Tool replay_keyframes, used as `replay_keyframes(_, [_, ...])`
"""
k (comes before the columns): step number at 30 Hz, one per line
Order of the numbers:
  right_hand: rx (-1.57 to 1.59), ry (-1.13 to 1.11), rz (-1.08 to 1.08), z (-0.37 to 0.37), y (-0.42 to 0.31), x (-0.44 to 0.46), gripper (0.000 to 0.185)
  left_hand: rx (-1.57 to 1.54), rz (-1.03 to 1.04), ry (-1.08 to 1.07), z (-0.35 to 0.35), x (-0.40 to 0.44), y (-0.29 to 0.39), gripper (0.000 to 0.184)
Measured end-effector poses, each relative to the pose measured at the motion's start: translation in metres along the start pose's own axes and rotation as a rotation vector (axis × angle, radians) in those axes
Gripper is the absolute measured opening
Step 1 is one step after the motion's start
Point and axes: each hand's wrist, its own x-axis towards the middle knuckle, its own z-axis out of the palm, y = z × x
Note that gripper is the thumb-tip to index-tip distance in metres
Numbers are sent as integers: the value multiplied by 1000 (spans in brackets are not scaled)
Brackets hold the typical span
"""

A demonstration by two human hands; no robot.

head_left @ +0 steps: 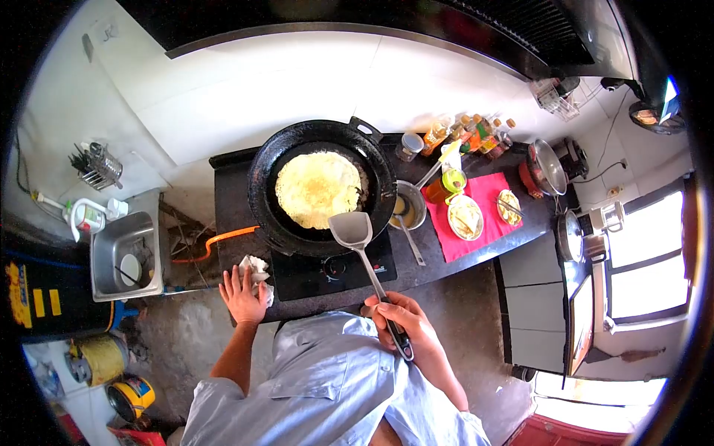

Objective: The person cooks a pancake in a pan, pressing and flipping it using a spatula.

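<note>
A round yellow pancake-like food (pixel 318 189) lies flat in a black wok (pixel 260 167) on the stove (pixel 327 275). My right hand (pixel 401 321) is closed round the black handle of a metal spatula (pixel 351 230), whose blade is over the wok's near right rim, close to the food's edge. At the counter's front edge, left of the stove, my left hand (pixel 244 296) has its fingers spread. It touches a crumpled white cloth or paper (pixel 259 275), partly under the fingers; whether it grips it is unclear.
Right of the wok are a small pot (pixel 421 212) with a spoon, an open jar (pixel 440 190) and two food dishes (pixel 465 217) on a red cloth (pixel 476 244). Sauce bottles (pixel 483 134) line the wall. An orange hose (pixel 223 236) and a metal sink (pixel 104 256) are at left.
</note>
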Motion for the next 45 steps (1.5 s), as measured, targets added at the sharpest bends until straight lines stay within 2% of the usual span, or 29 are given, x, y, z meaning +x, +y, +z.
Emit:
replay_keyframes(10, [16, -3, 11, 4, 10, 4, 32, -18, -5, 6, -3, 0, 2, 61])
replay_keyframes(19, [17, -134, -43, -11, 15, 44, 26, -6, 3, 14, -1, 0, 0, 60])
replay_keyframes(32, [177, -82, 45, 10, 17, 48, 24, -8, 12, 36, -2, -1, 0, 59])
replay_keyframes(45, [150, -87, 72, 29, 8, 32, 25, -8, -10, 7, -3, 0, 1, 60])
